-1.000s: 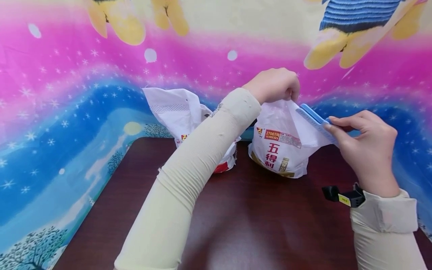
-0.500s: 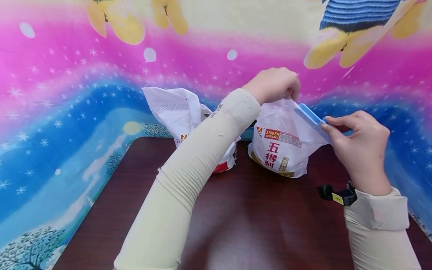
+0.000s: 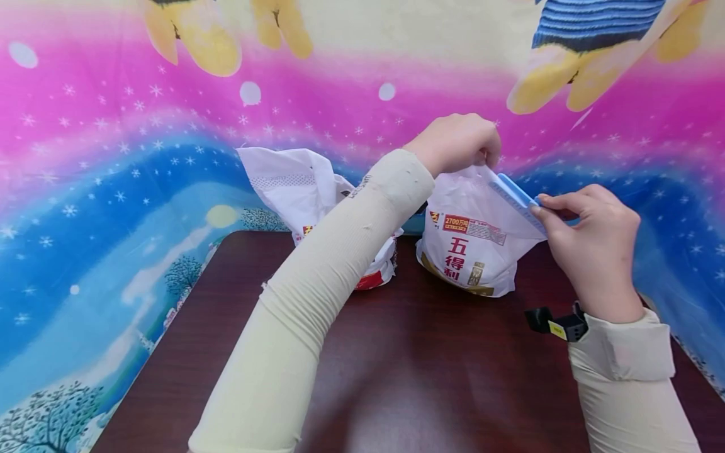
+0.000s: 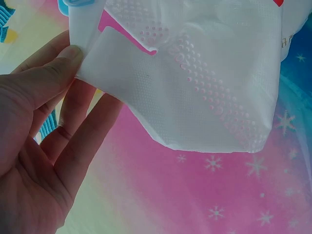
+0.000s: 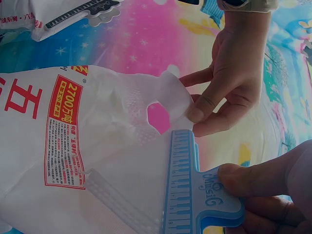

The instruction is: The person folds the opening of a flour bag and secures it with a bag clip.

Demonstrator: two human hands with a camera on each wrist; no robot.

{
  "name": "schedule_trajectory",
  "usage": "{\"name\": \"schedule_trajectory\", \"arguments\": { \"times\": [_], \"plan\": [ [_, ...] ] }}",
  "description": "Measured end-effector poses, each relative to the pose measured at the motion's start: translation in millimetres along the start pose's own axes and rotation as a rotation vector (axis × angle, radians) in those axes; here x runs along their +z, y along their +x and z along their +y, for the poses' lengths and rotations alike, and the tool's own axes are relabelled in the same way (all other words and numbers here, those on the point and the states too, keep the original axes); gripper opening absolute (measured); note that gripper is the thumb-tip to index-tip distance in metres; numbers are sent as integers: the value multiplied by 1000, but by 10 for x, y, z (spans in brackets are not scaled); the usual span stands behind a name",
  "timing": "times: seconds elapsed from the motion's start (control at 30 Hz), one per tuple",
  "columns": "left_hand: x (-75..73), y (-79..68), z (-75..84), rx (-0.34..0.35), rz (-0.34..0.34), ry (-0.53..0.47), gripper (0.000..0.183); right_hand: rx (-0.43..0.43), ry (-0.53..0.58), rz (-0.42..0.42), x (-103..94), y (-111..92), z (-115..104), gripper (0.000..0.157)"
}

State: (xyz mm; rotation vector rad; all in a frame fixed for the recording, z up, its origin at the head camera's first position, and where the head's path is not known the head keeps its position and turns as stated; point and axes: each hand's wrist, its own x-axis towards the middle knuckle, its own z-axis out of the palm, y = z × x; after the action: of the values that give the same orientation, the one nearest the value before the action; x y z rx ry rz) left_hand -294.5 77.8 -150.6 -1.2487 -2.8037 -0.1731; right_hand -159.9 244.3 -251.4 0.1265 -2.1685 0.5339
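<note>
A white flour bag point(image 3: 467, 217) with red print stands at the back right of the dark table. With thumb and fingertips my left hand point(image 3: 460, 143) pinches a corner of its raised mouth, as the left wrist view shows on the white plastic point(image 4: 190, 97). A blue clip point(image 5: 183, 187) with a printed piano-key pattern lies across the mouth of the bag. My right hand point(image 3: 597, 245) pinches the clip's grip end between thumb and fingers. A cut-out handle hole point(image 5: 158, 118) shows between the clip and my left hand.
A second white bag point(image 3: 294, 182) stands to the left, partly hidden by my left sleeve point(image 3: 317, 283). Its upper part flares open. Behind the dark brown table point(image 3: 396, 377) hangs a colourful printed cloth point(image 3: 340, 88). A black wrist strap point(image 3: 574, 327) sits on my right wrist.
My right hand has moved left toward the bag, bringing the clip with it, and the bag's right corner has come inward. My left hand has stayed almost in place.
</note>
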Motion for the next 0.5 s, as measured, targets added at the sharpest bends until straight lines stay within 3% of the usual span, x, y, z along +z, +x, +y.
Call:
{"name": "schedule_trajectory", "arguments": {
  "times": [0.5],
  "plan": [
    [9,-33,24,7,11,11,24,-38,-23,21,115,-26,-78,27]
  ]
}}
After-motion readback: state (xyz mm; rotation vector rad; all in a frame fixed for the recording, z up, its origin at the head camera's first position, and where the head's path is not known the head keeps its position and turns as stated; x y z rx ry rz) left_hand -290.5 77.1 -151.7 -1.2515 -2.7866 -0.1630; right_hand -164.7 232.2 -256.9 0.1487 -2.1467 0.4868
